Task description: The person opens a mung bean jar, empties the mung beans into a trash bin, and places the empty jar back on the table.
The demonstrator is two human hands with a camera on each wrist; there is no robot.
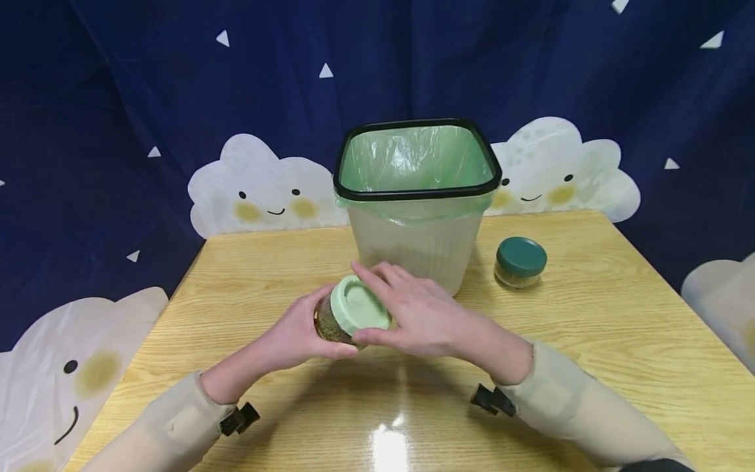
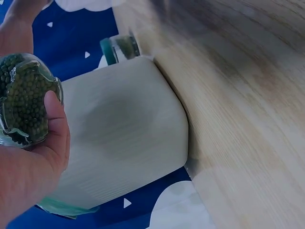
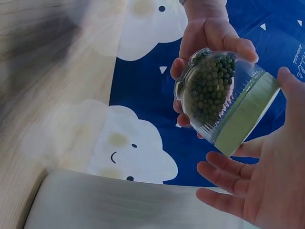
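Above the table (image 1: 613, 314), nearer its left edge than its right, the left hand (image 1: 293, 335) curls its fingers round a glass jar (image 3: 209, 88) of green beans, its axis tilted, lid (image 1: 362, 307) toward the right hand (image 1: 415, 311). Those fingers spread about the lid; whether they pinch it, I cannot tell.

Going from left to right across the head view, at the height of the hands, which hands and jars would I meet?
Left hand → glass jar with pale green lid → right hand → small glass jar with dark green lid.
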